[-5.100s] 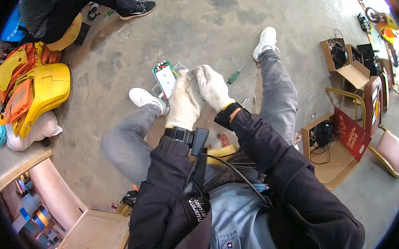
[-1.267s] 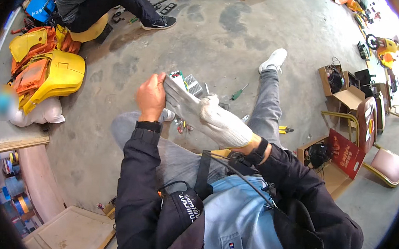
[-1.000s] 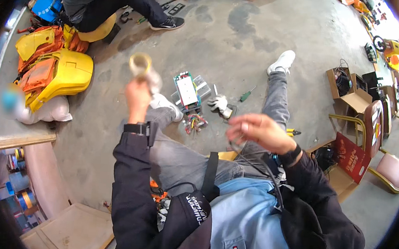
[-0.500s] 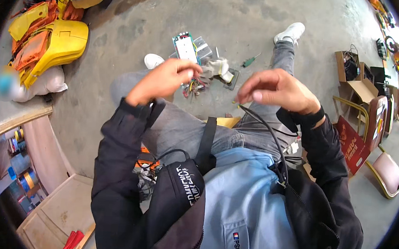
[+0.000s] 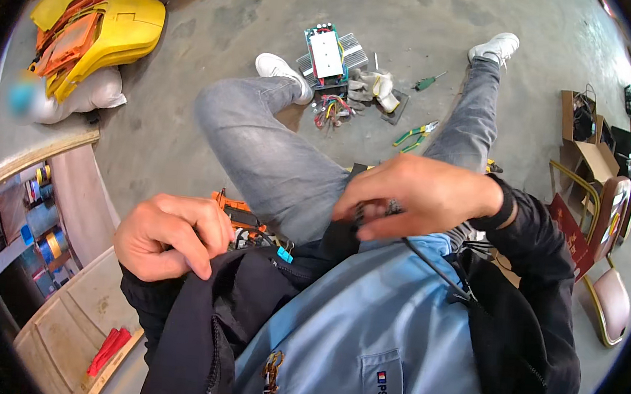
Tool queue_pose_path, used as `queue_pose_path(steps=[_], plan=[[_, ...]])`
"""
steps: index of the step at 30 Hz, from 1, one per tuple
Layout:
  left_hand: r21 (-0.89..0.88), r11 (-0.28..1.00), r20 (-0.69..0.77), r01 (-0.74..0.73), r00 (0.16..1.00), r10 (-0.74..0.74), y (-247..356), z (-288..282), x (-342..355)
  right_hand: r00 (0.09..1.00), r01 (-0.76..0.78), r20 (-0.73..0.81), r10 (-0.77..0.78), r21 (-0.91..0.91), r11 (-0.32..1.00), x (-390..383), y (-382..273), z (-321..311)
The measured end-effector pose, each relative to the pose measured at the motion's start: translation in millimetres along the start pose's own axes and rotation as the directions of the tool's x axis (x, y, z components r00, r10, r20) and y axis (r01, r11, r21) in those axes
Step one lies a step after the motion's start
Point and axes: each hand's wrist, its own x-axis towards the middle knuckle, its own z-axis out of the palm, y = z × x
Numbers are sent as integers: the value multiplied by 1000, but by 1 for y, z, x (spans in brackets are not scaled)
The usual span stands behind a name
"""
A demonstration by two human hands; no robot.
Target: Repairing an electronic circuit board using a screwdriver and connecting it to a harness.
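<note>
My left hand (image 5: pixel 174 237) pinches the edge of my open black jacket (image 5: pixel 239 301) at the left. Over my lap, my right hand (image 5: pixel 429 194) is closed with bent fingers around something dark by the black strap (image 5: pixel 343 235); the fingers hide most of it. A thin black cord (image 5: pixel 435 262) runs below that hand to the jacket. On the floor between my legs lie a circuit board with a white plate (image 5: pixel 327 54) on a finned metal heatsink (image 5: pixel 355 52), a bundle of coloured wires (image 5: pixel 331 112), work gloves (image 5: pixel 367 86) and green-and-yellow pliers (image 5: pixel 416 134).
A green screwdriver (image 5: pixel 430 80) lies beyond the gloves. Yellow and orange plastic body panels (image 5: pixel 126 30) rest on a white sack (image 5: pixel 88 100) at the far left. Cardboard boxes (image 5: pixel 596 162) and a chair (image 5: pixel 608 302) stand at the right. An orange object (image 5: pixel 238 210) sits beside my left thigh.
Both hands have come down toward my body from in front. The left has taken hold of the jacket edge; the right has moved in over my lap. The pliers have come into sight.
</note>
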Motion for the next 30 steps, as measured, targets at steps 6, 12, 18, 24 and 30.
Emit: queue_pose_path(steps=[6, 12, 18, 24, 30], plan=[[401, 880, 146, 256, 930, -337, 11, 16, 28, 997, 73, 20, -72, -21, 997, 45, 24, 52], [437, 888, 162, 147, 958, -238, 8, 17, 17, 952, -9, 299, -61, 225, 974, 86, 33, 65], [172, 979, 274, 108, 949, -153, 10, 15, 5, 881, -183, 463, -96, 521, 834, 91, 37, 70], [77, 993, 218, 88, 971, -103, 5, 17, -5, 887, -242, 453, -91, 622, 745, 85, 42, 65], [46, 992, 128, 118, 984, -123, 3, 22, -5, 932, -202, 361, -25, 576, 792, 80, 33, 59]])
